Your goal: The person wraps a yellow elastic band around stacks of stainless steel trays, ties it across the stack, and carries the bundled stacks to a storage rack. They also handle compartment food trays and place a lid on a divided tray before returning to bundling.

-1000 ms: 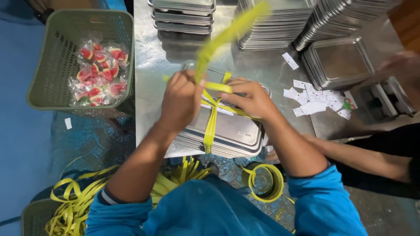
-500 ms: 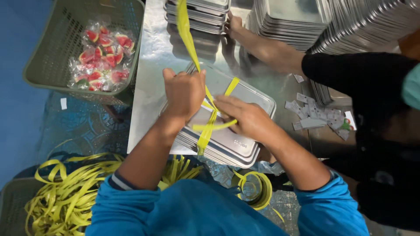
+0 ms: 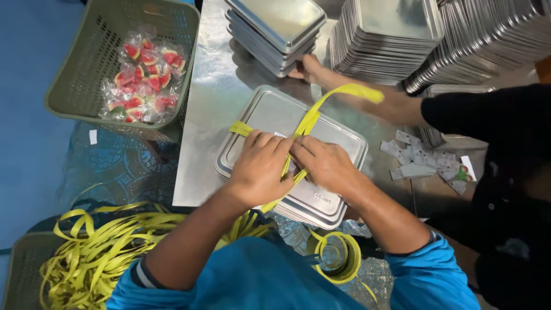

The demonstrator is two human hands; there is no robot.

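A stack of upturned steel trays (image 3: 338, 143) lies on the metal table (image 3: 206, 166) in front of me. A yellow strap (image 3: 313, 115) crosses the stack, its loose end swinging up to the right. My left hand (image 3: 259, 167) and my right hand (image 3: 324, 165) meet on top of the stack, both pinching the strap where its bands cross. Both forearms come from blue sleeves.
Another person's hand (image 3: 307, 69) in a black sleeve touches a tray pile (image 3: 275, 28) at the back. Tall tray piles (image 3: 390, 34) fill the back right. A green basket (image 3: 69, 86) holds wrapped watermelon sweets. Loose yellow strap (image 3: 97, 247) and a strap roll (image 3: 336, 258) lie below; paper labels (image 3: 425, 161) lie to the right.
The strap's free end has swung from straight up to the right. My hands have come closer together over the crossing. The other person's hand stays at the back pile.
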